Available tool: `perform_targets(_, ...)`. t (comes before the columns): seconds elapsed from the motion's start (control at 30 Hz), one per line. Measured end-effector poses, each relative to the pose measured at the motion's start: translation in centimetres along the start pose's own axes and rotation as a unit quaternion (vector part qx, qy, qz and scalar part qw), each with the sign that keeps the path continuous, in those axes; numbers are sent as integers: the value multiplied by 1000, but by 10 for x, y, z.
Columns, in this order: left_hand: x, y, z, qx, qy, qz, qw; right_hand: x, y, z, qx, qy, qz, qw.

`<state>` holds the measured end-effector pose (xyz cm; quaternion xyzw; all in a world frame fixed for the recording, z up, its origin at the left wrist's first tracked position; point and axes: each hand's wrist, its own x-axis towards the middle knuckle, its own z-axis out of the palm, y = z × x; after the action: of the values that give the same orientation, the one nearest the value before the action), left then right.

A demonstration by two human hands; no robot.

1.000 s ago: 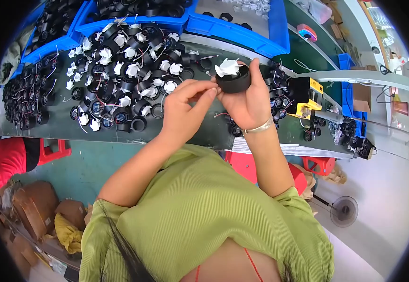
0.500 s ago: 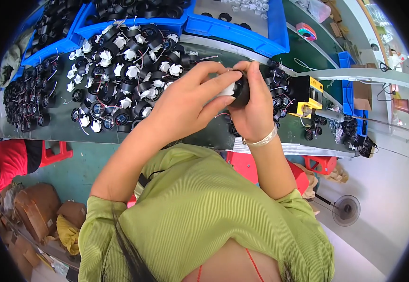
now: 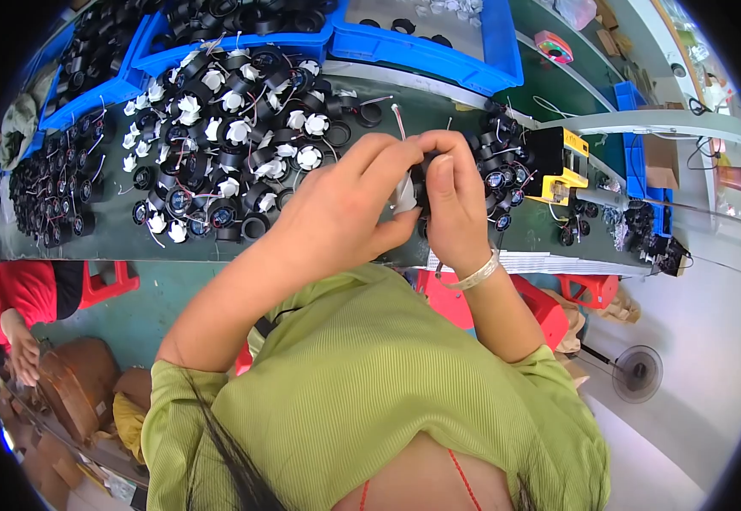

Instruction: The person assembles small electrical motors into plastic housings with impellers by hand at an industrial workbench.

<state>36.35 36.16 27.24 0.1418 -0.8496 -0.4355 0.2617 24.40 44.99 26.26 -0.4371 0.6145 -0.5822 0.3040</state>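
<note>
My left hand point(image 3: 349, 200) pinches a white finned fan wheel point(image 3: 405, 198) between thumb and fingers. Against it, my right hand point(image 3: 455, 204) is closed around a black round fan housing point(image 3: 420, 183), mostly hidden by the fingers. The two hands meet above the dark green bench, and whether the wheel sits inside the housing cannot be seen. A thin wire point(image 3: 399, 123) with a small light-coloured end sticks up above my left fingers. To the left of my hands lies a big heap of black housings and white fan wheels point(image 3: 238, 131).
Blue bins point(image 3: 426, 55) of black rings and white parts line the back. Near my right hand stand more black fan units point(image 3: 496, 179) and a yellow-and-black device point(image 3: 565, 166). Another person's hand point(image 3: 23, 353) shows at far left. Red stools point(image 3: 588, 289) stand below the bench.
The held parts have turned, so the black housing shows less and a wire now stands up above my hands. My hands moved slightly down. A co-worker's hand has come into view at left.
</note>
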Motion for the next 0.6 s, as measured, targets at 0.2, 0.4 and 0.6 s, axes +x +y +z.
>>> perform_targets(0.2,-2,-1,14,-41,22,0,999,-7,4,-2,25,23,-8,999)
perform_targets(0.4,-7,0,17,-31,96,70,993,-9,-4,-5,-11,10,-62,998)
perform_targets(0.6,-8,4,15,-19,105,102,989,-8,-10,-10,-41,-16,-88,995)
